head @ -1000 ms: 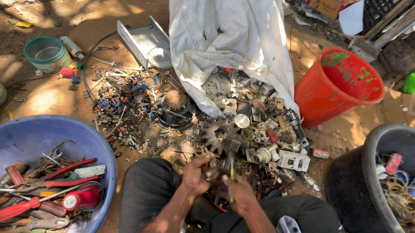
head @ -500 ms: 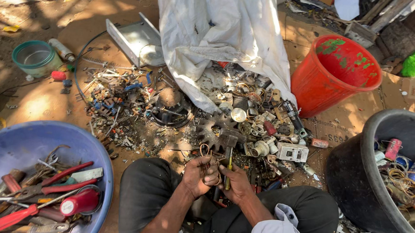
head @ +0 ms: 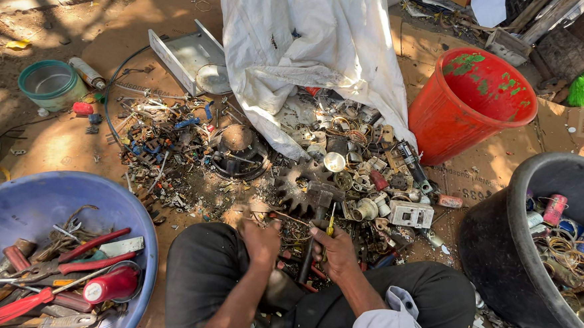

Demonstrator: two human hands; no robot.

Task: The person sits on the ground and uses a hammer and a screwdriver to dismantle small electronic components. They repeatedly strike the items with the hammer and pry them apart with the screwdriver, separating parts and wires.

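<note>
The white sack (head: 311,52) lies slumped open on the ground, and everything else sits around it. Right of the sack stands a red bucket (head: 471,103); further right and nearer the person, a black tub (head: 500,261) holds wire coils and spools. Left of the sack and close to the person's knee, a blue basin (head: 37,200) carries red-handled pliers and other tools. Spilling from the sack's mouth toward the person is the scrap pile (head: 345,167) of small metal and electrical parts, with a dark toothed gear (head: 297,184) at its near edge.

Just below that gear, between the knees, the left hand (head: 261,239) is curled shut around a small scrap piece (head: 281,237); what the piece is cannot be told. The right hand (head: 334,249) is closed on a yellow-handled screwdriver (head: 329,227), shaft pointing up toward the gear.

Judging by this, prying or unscrewing is the step in hand. It would go best with the piece braced low against the thigh, the tip seated squarely before force goes on, and the holding fingers kept out of the blade's line, since a slip would drive toward them
</note>
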